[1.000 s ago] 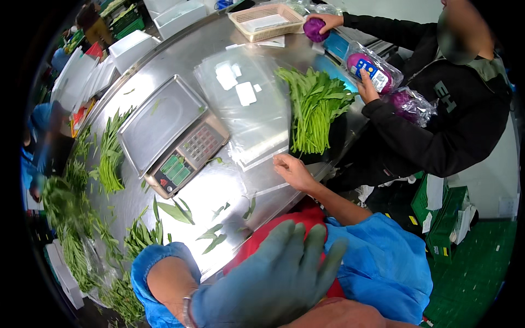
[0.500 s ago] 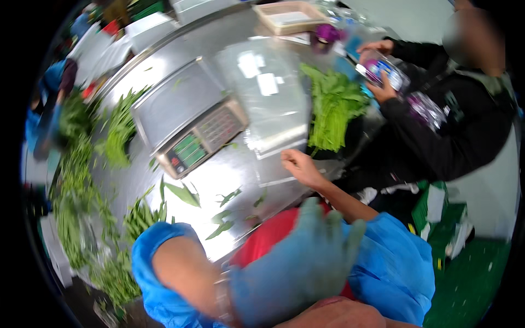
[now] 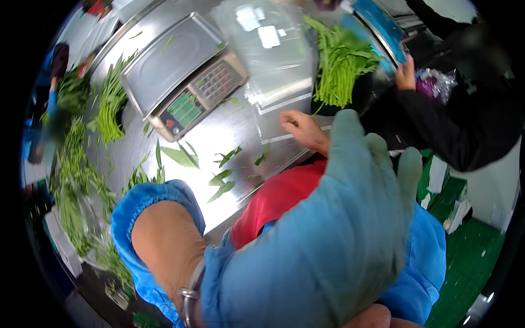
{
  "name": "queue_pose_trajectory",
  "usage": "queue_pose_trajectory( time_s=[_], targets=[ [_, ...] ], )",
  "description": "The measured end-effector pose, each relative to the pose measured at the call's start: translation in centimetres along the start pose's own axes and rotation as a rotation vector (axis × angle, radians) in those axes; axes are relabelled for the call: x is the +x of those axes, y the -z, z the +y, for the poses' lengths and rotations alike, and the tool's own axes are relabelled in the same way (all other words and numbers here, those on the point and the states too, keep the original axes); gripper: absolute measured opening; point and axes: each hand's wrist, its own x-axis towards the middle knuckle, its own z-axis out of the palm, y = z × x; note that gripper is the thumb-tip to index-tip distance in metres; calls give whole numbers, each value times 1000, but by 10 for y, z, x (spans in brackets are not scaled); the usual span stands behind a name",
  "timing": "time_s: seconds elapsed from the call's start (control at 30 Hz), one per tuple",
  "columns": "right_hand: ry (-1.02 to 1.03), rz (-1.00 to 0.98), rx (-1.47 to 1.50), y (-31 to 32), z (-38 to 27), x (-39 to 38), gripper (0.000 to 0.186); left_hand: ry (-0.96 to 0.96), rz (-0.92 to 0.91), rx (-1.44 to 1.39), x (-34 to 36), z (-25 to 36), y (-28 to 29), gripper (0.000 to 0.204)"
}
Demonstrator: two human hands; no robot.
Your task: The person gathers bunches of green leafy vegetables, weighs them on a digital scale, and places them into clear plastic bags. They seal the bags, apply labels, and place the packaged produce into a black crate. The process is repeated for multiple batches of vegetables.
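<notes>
My left hand (image 3: 322, 235), in a blue-green glove, is raised close before me with its fingers stretched out and nothing in it. It covers much of my right forearm and of my red apron (image 3: 279, 194). My bare right hand (image 3: 303, 130) is at the table's near edge, beside the lower end of a stack of clear plastic bags (image 3: 279, 71). Its fingers are curled in, and I see nothing in them. Just beyond it lies a bundle of leafy green stems (image 3: 339, 68). Left of the bags stands a weighing scale (image 3: 191, 106) with a few leaf scraps on its pan.
Loose leaves (image 3: 221, 183) lie on the metal table (image 3: 180, 164). More greens (image 3: 112, 109) are heaped along its left side. At the right, a person in black (image 3: 437, 120) stands near a purple, film-wrapped item (image 3: 429, 85). Another worker (image 3: 46, 104) is at far left.
My view has shifted, so the table sits higher in the picture. My gloved left hand has come up and looks larger. The person in black has lowered the wrapped package previously held up.
</notes>
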Motion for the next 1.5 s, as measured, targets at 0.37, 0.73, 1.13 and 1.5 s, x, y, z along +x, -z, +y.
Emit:
queue_pose_trajectory(
  time_s=[0.37,0.73,1.13,1.5],
  targets=[
    [53,-177,90,13,-5,2,26,60,-28,-9,34,20,-20,56],
    [61,-489,-23,48,5,-23,31,217,-228,-188,83,-30,-57,67],
    [-263,674,173,241,84,-45,47,1094,-94,-1386,106,-205,-324,69],
    [-345,310,286,224,85,-5,24,1123,154,-934,135,-168,-382,37]
  ],
)
